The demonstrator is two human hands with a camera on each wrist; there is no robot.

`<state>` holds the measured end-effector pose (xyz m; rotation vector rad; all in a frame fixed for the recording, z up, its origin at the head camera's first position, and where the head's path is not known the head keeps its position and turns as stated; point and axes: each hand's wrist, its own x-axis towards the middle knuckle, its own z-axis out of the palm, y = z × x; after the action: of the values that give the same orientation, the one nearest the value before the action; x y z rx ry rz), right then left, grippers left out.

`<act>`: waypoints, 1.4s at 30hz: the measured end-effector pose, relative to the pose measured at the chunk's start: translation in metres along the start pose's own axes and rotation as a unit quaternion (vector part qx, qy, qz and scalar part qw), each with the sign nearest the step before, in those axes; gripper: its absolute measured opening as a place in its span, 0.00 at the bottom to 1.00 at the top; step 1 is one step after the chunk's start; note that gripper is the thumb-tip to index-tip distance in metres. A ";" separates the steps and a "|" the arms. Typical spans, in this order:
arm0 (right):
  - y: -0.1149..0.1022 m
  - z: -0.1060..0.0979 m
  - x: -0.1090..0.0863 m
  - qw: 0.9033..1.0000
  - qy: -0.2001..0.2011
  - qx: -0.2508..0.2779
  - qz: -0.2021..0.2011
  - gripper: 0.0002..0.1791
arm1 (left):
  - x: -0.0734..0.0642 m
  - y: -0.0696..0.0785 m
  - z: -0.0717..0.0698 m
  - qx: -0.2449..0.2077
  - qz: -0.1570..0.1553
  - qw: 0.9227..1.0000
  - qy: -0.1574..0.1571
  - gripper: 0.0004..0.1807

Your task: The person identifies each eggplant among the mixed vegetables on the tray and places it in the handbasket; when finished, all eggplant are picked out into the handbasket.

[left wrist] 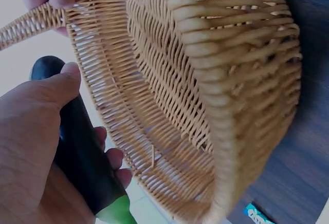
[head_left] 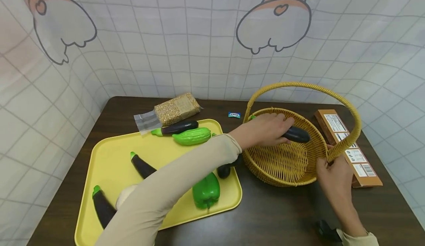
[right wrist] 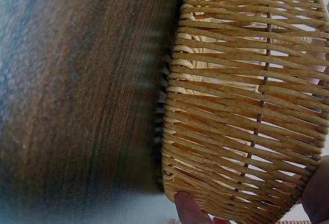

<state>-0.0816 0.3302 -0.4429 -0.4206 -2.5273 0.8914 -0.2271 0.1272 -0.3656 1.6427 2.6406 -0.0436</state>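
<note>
A dark purple eggplant (head_left: 297,134) with a green cap lies in the grasp of my left hand (head_left: 267,128), over the wicker basket (head_left: 279,181). In the left wrist view the thumb and fingers wrap around the eggplant (left wrist: 82,147), and the basket's woven inside shows beside it. With my right hand (head_left: 337,176) I grip the basket's rim at the right foot of its arched handle (head_left: 302,85). The right wrist view shows fingertips (right wrist: 190,208) against the woven side wall.
Left of the basket, a yellow tray (head_left: 109,153) bears eggplants, a bitter melon (head_left: 192,136), a green bell pepper (head_left: 206,191) and a partly hidden white item. Behind lie a bag of grains (head_left: 177,109) and a small blue packet (head_left: 234,115). An orange-brown box (head_left: 368,179) stands right.
</note>
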 end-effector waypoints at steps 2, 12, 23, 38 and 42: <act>-0.001 0.001 0.001 1.000 -0.005 0.002 0.003 0.26 | 0.004 0.000 0.002 -0.004 -0.006 1.000 -0.006 0.30; 0.001 0.002 -0.008 0.999 -0.019 0.004 0.029 0.26 | 0.021 0.008 0.010 0.019 -0.030 0.997 -0.065 0.31; 0.004 -0.001 -0.016 0.999 -0.010 0.003 0.032 0.27 | 0.036 0.018 0.017 0.019 -0.078 0.991 -0.103 0.34; 0.008 0.000 -0.020 1.000 -0.007 -0.002 0.029 0.27 | 0.046 0.022 0.030 0.085 -0.063 0.989 -0.101 0.28; 0.001 0.004 -0.003 1.000 0.009 0.001 0.002 0.26 | 0.045 0.007 0.018 0.101 -0.060 0.989 -0.093 0.24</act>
<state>-0.0808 0.3277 -0.4474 -0.4308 -2.5105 0.8883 -0.2407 0.1703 -0.3853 1.4446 2.6600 -0.4566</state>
